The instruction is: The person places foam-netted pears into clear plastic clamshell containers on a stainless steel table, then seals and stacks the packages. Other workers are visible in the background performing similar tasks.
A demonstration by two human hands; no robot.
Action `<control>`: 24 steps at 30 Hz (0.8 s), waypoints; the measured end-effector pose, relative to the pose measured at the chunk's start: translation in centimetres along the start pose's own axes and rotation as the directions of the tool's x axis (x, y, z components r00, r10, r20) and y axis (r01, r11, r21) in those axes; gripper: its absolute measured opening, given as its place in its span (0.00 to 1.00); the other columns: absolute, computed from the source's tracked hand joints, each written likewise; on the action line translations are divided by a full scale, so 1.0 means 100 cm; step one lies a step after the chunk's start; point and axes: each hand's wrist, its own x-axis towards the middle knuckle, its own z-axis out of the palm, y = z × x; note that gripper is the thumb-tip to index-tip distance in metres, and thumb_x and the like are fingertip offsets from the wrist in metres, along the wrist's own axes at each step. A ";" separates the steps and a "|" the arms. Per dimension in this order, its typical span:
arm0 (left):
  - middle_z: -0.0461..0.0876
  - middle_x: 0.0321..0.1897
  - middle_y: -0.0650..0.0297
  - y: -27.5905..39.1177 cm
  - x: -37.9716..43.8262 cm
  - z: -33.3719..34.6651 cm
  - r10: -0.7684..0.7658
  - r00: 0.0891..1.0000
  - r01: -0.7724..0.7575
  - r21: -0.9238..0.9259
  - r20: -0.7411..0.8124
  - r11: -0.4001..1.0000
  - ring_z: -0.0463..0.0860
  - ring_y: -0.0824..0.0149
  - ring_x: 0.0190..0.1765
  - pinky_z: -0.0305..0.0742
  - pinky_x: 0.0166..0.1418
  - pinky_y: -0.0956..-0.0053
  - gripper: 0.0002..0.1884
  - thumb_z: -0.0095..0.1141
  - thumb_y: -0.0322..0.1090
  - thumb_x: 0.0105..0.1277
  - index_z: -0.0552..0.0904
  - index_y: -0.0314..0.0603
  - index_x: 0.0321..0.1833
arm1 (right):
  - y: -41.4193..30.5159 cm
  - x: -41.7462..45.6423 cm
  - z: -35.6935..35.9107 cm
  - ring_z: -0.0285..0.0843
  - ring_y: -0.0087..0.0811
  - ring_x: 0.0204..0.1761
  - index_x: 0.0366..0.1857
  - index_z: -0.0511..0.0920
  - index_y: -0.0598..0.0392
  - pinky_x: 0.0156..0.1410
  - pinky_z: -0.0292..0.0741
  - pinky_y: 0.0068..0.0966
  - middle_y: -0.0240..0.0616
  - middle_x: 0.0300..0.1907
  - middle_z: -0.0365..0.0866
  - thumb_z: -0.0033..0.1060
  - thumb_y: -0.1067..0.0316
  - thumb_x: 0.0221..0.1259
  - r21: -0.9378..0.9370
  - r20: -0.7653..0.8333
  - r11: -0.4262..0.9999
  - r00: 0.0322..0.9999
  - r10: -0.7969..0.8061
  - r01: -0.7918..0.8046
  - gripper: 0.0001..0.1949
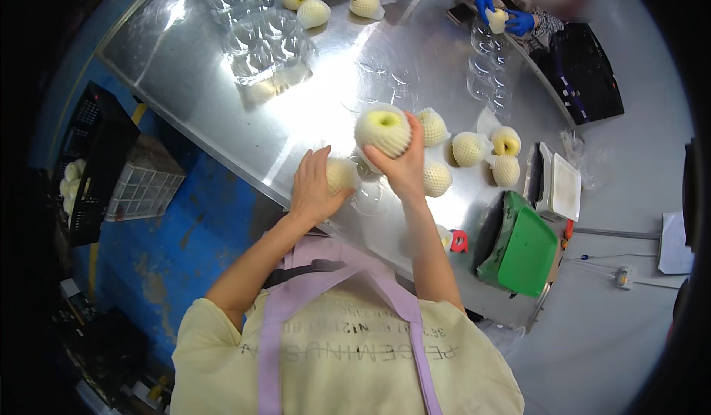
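My right hand (404,162) grips a pale yellow-green fruit (383,129), apple-like and wrapped in a white foam net, raised above the steel table. The fruit's stem hollow faces up. My left hand (316,184) rests around a second netted fruit (340,176) low over the near table edge, its fingers curved along one side. Under and between the hands, a clear plastic clamshell tray (371,199) partly shows; the arm and fruit hide much of it. Right of my right hand sit several more netted fruits, among them one behind (431,127) and one in front (436,179).
Clear plastic trays (266,42) are stacked far left. On the right are a green tray (527,248), a white scale (561,187) and a red tape dispenser (459,241). Across the table, a co-worker's blue-gloved hands (520,23) hold a netted fruit. Crates (147,179) stand on the floor left.
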 end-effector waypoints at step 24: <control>0.68 0.59 0.52 0.004 0.000 0.004 -0.109 0.993 0.105 -0.067 -0.049 0.992 0.64 0.51 0.63 0.52 0.69 0.52 0.48 0.67 0.42 0.46 0.55 0.35 0.69 | 0.057 0.033 0.046 0.63 0.49 0.59 0.51 0.70 0.58 0.61 0.55 0.59 0.48 0.52 0.71 0.71 0.41 0.33 -0.889 0.306 0.363 0.952 0.019 0.278 0.40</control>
